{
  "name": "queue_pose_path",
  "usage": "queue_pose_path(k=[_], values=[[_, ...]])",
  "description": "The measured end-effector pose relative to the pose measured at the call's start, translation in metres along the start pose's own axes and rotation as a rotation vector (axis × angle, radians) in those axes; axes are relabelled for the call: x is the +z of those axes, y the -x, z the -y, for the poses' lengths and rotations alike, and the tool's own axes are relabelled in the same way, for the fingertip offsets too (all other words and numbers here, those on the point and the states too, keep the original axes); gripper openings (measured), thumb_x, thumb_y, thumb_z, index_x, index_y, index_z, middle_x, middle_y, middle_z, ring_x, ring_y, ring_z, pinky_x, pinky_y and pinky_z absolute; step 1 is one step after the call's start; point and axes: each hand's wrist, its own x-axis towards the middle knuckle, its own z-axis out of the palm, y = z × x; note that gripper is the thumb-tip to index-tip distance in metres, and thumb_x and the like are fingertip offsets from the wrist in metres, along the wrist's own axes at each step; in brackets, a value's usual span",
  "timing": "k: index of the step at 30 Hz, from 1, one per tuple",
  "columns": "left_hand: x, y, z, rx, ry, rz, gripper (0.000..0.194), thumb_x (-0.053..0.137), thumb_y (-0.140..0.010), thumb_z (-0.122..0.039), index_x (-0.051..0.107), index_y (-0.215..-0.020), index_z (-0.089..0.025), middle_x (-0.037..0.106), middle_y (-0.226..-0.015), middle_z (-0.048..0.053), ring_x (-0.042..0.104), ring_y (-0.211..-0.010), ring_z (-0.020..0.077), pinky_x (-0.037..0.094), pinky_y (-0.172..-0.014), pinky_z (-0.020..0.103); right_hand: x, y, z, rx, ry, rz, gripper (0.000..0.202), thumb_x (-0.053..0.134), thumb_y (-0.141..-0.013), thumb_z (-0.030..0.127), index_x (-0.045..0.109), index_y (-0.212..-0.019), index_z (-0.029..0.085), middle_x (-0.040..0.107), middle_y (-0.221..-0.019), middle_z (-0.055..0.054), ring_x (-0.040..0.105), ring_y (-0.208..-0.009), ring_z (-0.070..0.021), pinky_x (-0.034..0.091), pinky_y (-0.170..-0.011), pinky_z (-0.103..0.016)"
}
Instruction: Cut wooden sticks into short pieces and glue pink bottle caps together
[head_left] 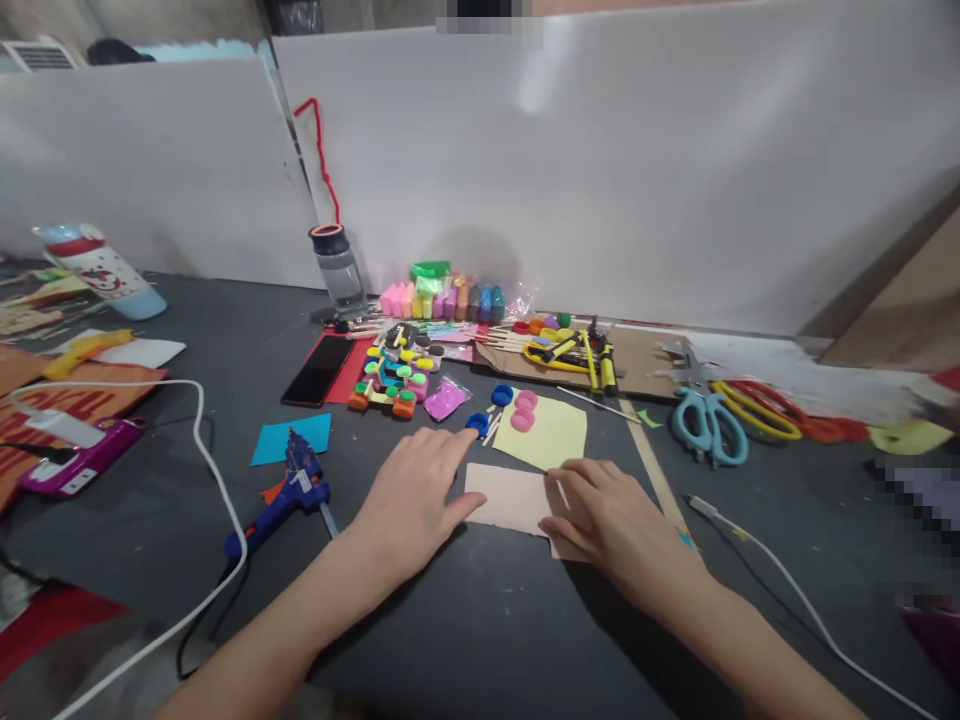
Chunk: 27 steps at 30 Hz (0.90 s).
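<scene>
My left hand rests palm-down with fingers stretched out, its index fingertip at a small blue bottle cap. Its thumb tip lies at the left edge of a pale pink piece of card. On the card's right side is my right hand, with thumb and fingers closed on it and covering part of it. Just behind the card lies a pale yellow paper bearing pink round caps. A second blue cap sits at the paper's upper left corner, and short white sticks lie beside it.
A blue glue gun lies left, near a blue paper. Behind are small toy cars, a phone and a water bottle. Scissors lie right. White cables cross both sides; a white board stands behind.
</scene>
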Motion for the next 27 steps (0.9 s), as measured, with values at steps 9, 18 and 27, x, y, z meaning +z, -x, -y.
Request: queue_pose_path(k=[9, 18, 27], values=[[0.034, -0.009, -0.003, 0.13, 0.003, 0.163, 0.047, 0.073, -0.085, -0.028, 0.056, -0.127, -0.014, 0.067, -0.116, 0.011, 0.058, -0.106, 0.0296, 0.048, -0.088, 0.043, -0.002, -0.016, -0.002, -0.013, -0.074, 0.032, 0.008, 0.073, -0.087, 0.025, 0.067, -0.085, 0.02, 0.064, -0.087, -0.004, 0.06, -0.084, -0.0216, 0.045, -0.073, -0.032], [0.046, -0.008, 0.005, 0.144, 0.104, 0.124, 0.028, 0.063, -0.092, -0.025, 0.06, -0.118, -0.016, 0.067, -0.113, 0.009, 0.056, -0.103, 0.0281, 0.045, -0.086, 0.042, -0.01, -0.083, -0.02, 0.147, 0.078, -0.077, 0.018, 0.06, -0.096, 0.029, 0.067, -0.1, 0.013, 0.066, -0.096, -0.011, 0.062, -0.091, -0.0252, 0.044, -0.075, -0.033], [0.046, -0.01, 0.01, 0.048, 0.299, -0.006, 0.021, 0.057, -0.093, -0.022, 0.063, -0.112, -0.017, 0.069, -0.108, 0.009, 0.059, -0.101, 0.0276, 0.046, -0.087, 0.045, 0.021, -0.091, -0.02, 0.135, 0.064, -0.145, 0.012, 0.057, -0.094, 0.023, 0.062, -0.098, 0.014, 0.065, -0.087, -0.006, 0.061, -0.084, -0.0218, 0.046, -0.071, -0.033]])
